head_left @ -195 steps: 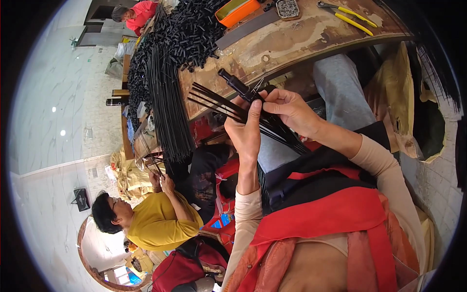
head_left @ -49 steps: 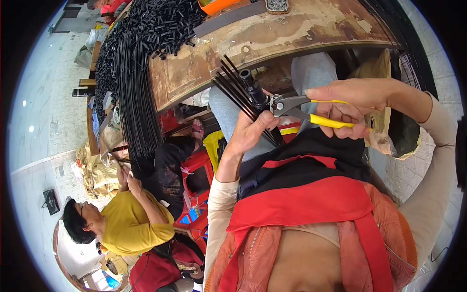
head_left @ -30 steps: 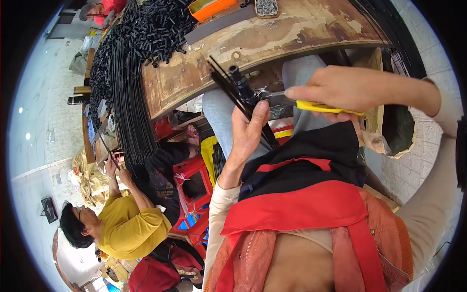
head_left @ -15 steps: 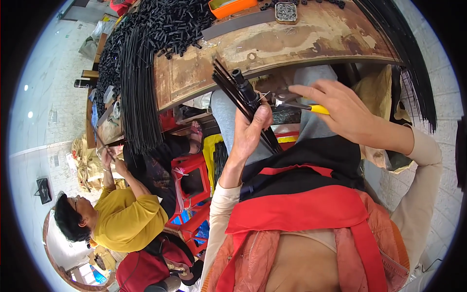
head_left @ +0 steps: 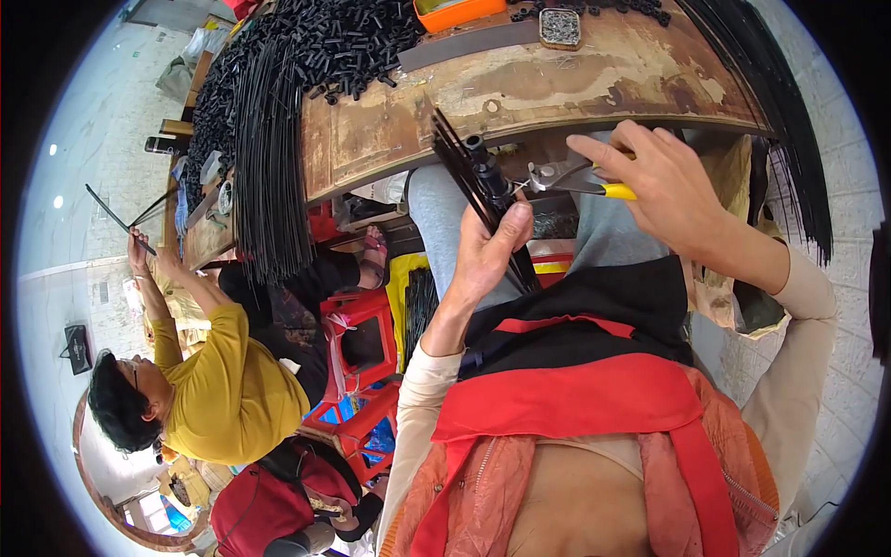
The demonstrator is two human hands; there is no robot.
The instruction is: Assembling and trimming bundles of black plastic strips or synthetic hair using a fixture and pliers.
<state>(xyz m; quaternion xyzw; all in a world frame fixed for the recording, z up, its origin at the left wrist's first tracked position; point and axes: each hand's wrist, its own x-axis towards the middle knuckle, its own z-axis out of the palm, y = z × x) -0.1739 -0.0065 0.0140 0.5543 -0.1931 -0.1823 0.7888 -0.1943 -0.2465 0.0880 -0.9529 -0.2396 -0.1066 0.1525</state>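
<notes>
My left hand (head_left: 492, 246) is closed round a bundle of thin black rods (head_left: 455, 153) and a ribbed black tube (head_left: 492, 176), which has an open round end. In my right hand (head_left: 654, 172) is a pair of pliers (head_left: 594, 187) with yellow handles, its index finger stretched out along the top. The metal jaws are right beside the tube, where a small thin shiny piece shows near my left thumb. Whether the jaws grip that piece I cannot tell.
Ahead stands a worn wooden table (head_left: 371, 139) with a heap of short black tubes (head_left: 343, 42), hanging black rods (head_left: 269, 176), an orange tray (head_left: 459, 13) and a small box of metal bits (head_left: 560, 29). A co-worker in yellow (head_left: 232, 390) sits at left near red stools (head_left: 362, 348).
Both hands and the bundle have shifted slightly right in view. The pliers' jaws now show clearly beside the tube. The co-worker's hands have moved up and left with dark strips.
</notes>
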